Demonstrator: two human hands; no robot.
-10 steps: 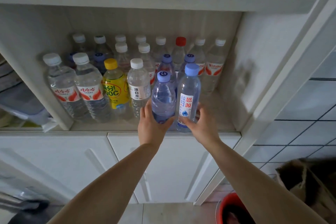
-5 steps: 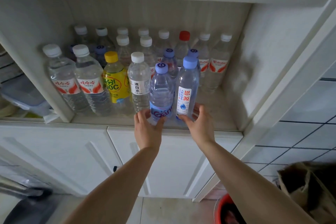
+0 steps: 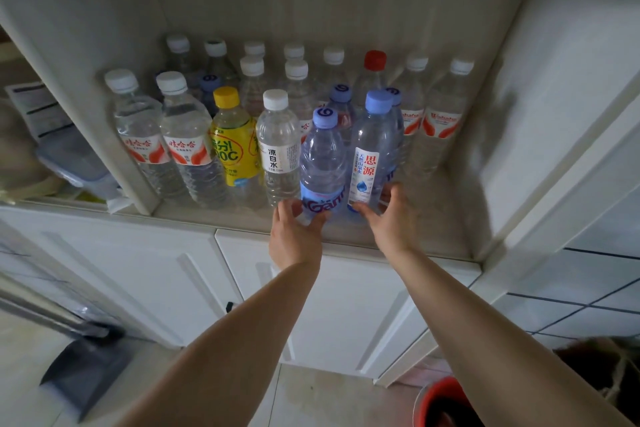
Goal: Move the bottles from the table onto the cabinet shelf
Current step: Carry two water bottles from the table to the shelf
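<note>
My left hand (image 3: pixel 294 236) has its grip round the base of a clear plastic bottle with a blue band and lilac cap (image 3: pixel 323 166), and my right hand (image 3: pixel 391 218) has its grip round the foot of a clear plastic bottle with a white paper label and pale blue cap (image 3: pixel 372 152). Both bottles stand upright, side by side, at the front edge of the white cabinet shelf (image 3: pixel 346 236), seemingly set down though not yet let go.

I judge the task well along: the shelf is crowded with bottles in rows, and these two complete the front row. The tabletop is out of view, so I cannot tell how many remain. Letting go is what is left here.

Writing I can read: "Gan" on the blue band; "思源" in red on the white label; "凉白水" on the white-capped clear bottle (image 3: pixel 278 149) beside; "00C" on the yellow-labelled, yellow-capped bottle (image 3: pixel 232 149); red "娃哈哈" on the two large clear bottles (image 3: pixel 187 149) at left.
</note>
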